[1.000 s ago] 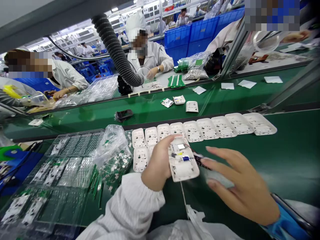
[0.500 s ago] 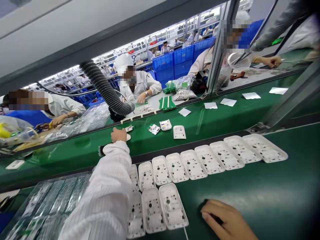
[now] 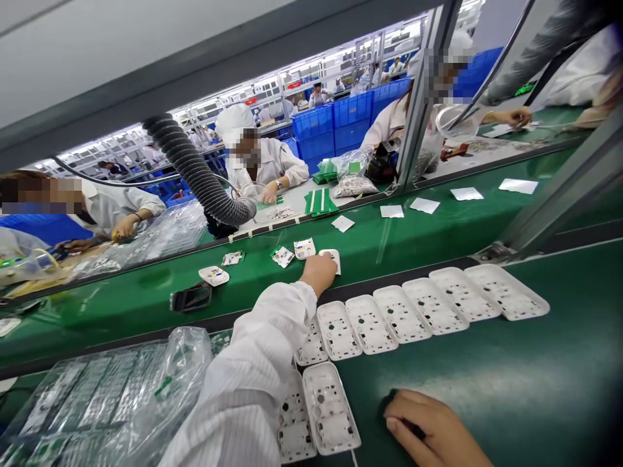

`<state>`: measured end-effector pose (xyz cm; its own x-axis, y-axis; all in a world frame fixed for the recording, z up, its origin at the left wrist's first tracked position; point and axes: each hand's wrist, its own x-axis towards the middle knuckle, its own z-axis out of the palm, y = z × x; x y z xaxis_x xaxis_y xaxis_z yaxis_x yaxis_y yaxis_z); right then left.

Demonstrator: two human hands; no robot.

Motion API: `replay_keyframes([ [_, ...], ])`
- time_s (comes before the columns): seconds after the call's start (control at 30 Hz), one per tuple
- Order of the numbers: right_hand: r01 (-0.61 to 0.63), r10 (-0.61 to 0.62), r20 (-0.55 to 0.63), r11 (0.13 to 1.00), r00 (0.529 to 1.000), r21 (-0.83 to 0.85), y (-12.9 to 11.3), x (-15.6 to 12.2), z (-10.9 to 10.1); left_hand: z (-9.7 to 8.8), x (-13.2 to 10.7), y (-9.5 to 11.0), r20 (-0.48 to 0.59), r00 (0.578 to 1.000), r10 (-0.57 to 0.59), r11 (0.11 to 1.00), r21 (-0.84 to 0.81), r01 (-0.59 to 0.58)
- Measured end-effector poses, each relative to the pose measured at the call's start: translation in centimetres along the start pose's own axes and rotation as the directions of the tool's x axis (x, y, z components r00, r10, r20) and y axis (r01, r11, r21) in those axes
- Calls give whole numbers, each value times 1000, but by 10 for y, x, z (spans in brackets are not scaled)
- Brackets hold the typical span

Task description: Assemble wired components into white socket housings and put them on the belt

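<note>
My left hand reaches across to the far green conveyor belt and closes on a white plastic shell lying there. My right hand rests low on the near green table, fingers curled over a small dark part. A row of white shells lies open-side up along the table's far edge, with more white shells beside my left sleeve.
On the belt lie a white assembled shell, small circuit pieces, another white shell and a dark frame. Clear trays of boards and a plastic bag sit at left. A black hose hangs over the belt. Other workers sit opposite.
My left hand moved right along the belt from the spot where it left the assembled shell to the white shell farther right. My right hand stayed on the table.
</note>
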<state>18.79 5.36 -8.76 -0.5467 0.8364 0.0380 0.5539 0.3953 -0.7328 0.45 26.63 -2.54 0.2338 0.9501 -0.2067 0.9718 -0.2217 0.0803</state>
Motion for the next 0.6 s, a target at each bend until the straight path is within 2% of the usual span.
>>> replay_keyframes([
  [0.1,-23,24,-21,999,999,30,-3,0,0,-23,-22,4,-78,996,-52,998,-48,48],
  [0.17,-47,51,-38,996,998,79,-3,1,-1,-43,-49,14,-172,982,-74,991,-127,53],
  [0.23,-88,110,-84,968,990,234,-1,3,-4,-57,-84,31,-270,959,-83,973,-232,19],
  [0.3,-117,192,-105,863,976,491,2,5,-8,-59,-124,52,-313,947,-80,939,-341,-34],
  [0.37,-115,245,-96,721,965,683,3,8,-13,-46,-162,73,-295,952,-76,877,-474,-77],
  [0.43,-114,277,-94,649,956,752,2,9,-15,-21,-192,89,-184,977,-111,672,-738,-62],
  [0.47,-124,303,-100,639,948,759,1,9,-16,-6,-204,96,-132,985,-111,608,-793,-38],
  [0.5,-143,340,-103,625,935,767,-1,9,-16,8,-212,100,-98,988,-116,579,-815,-13],
  [0.6,-225,436,-80,602,896,766,-5,7,-15,42,-228,110,-36,992,-123,574,-818,42],
])
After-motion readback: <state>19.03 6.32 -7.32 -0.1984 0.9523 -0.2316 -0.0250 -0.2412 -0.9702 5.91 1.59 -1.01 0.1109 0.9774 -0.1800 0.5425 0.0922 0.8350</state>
